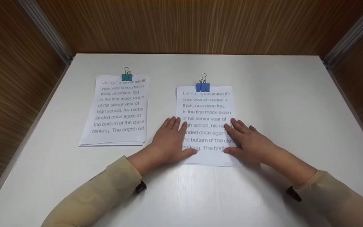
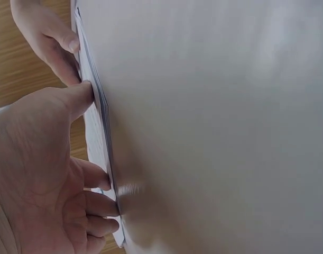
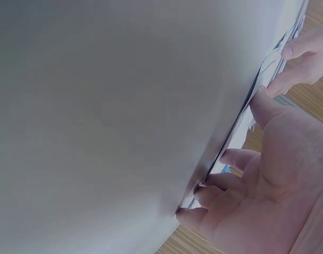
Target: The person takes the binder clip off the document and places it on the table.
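A stack of printed sheets point(image 1: 205, 158) lies flat on the white table, a blue binder clip point(image 1: 203, 87) fastened at its top edge with the wire handles standing up. My left hand point(image 1: 167, 142) rests along the stack's left side, its thumb and forefinger over the paper. On the opposite side my right hand point(image 1: 253, 142) rests with thumb and forefinger on the sheets and the other fingers at the edge. The left wrist view has the left hand point(image 2: 39, 164) with fingertips at the paper's edge; the right hand point(image 3: 261, 174) touches it likewise in the right wrist view.
Farther left on the table point(image 1: 295, 94) lies a second printed stack point(image 1: 120, 107) with a teal binder clip point(image 1: 126, 77) at its top; its lower sheets are slightly fanned. Wood-patterned panels point(image 1: 181, 26) enclose the table at the back and both sides.
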Action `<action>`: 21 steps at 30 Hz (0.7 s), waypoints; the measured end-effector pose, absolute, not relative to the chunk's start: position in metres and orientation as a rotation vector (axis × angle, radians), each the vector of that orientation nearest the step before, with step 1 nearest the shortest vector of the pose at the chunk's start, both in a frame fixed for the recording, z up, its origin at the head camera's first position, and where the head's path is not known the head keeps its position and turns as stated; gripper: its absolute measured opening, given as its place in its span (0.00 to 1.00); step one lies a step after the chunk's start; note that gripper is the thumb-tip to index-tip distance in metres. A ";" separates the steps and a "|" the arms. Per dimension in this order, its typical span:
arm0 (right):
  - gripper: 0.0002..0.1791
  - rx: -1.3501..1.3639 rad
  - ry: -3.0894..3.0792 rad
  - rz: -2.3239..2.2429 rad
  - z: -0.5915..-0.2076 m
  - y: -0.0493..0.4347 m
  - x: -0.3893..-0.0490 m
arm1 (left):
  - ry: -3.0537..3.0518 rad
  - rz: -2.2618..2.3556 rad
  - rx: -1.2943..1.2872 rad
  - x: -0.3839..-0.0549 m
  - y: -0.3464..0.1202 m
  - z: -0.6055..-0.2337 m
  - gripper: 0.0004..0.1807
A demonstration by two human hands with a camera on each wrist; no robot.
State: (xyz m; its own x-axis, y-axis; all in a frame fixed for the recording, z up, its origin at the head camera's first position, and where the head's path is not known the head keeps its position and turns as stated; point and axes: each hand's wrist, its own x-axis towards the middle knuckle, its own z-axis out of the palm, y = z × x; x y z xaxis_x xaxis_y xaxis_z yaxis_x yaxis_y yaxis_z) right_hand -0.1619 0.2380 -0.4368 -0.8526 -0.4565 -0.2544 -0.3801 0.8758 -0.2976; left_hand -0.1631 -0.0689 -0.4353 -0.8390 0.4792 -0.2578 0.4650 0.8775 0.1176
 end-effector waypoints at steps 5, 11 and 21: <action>0.51 -0.612 2.736 -0.348 -0.436 0.241 -0.154 | 2.758 0.067 0.739 -0.158 -0.066 -0.435 0.60; 0.51 -0.637 2.754 -0.355 -0.437 0.246 -0.145 | 2.750 0.081 0.750 -0.153 -0.064 -0.435 0.60; 0.50 -0.653 2.768 -0.357 -0.438 0.249 -0.128 | 2.733 0.069 0.785 -0.142 -0.062 -0.435 0.59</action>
